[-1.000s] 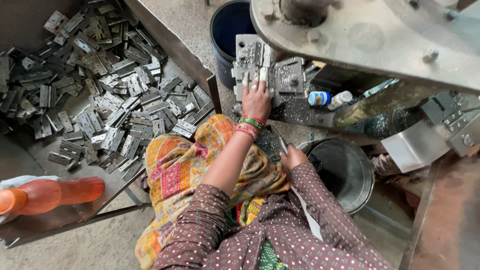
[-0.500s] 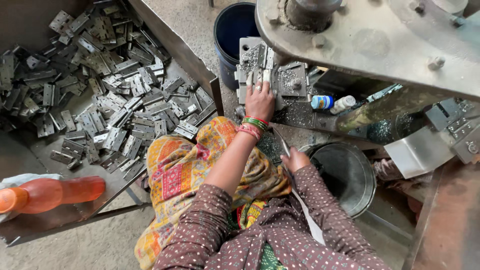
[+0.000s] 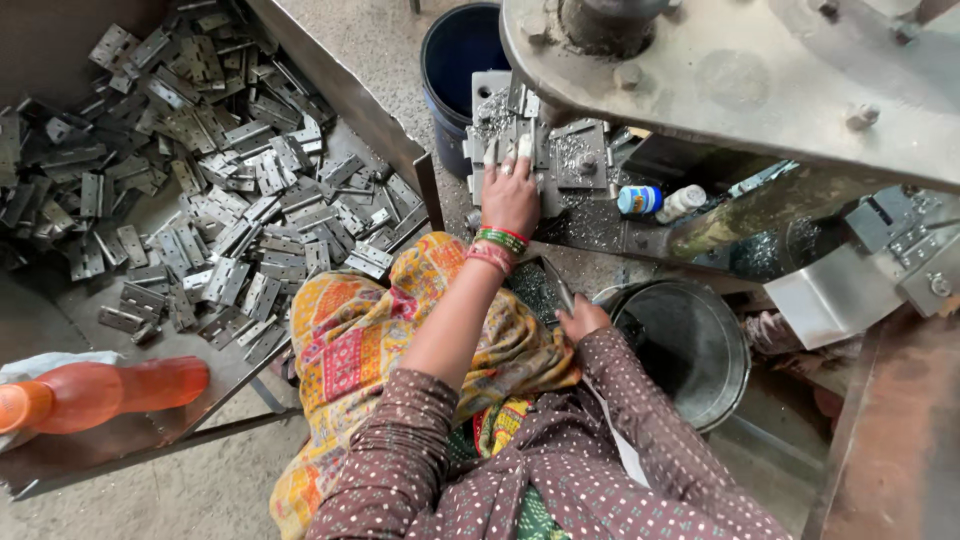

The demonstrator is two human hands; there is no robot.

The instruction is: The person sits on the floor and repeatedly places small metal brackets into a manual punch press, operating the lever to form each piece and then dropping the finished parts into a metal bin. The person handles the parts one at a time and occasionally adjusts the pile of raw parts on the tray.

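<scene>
My left hand, with red and green bangles at the wrist, reaches forward onto the grey die block of a press. Its fingertips hold a small metal hinge plate down on the block. My right hand rests by my lap, closed around a thin metal rod that points up and to the left. The heavy press body hangs over the block.
A tray on my left holds a heap of several grey hinge plates and an orange bottle. A blue bucket stands behind the die, a steel bucket at my right, and small bottles sit under the press.
My left hand stays on the die block with only slight finger movement. My right hand keeps the rod by my lap. The view has shifted a little.
</scene>
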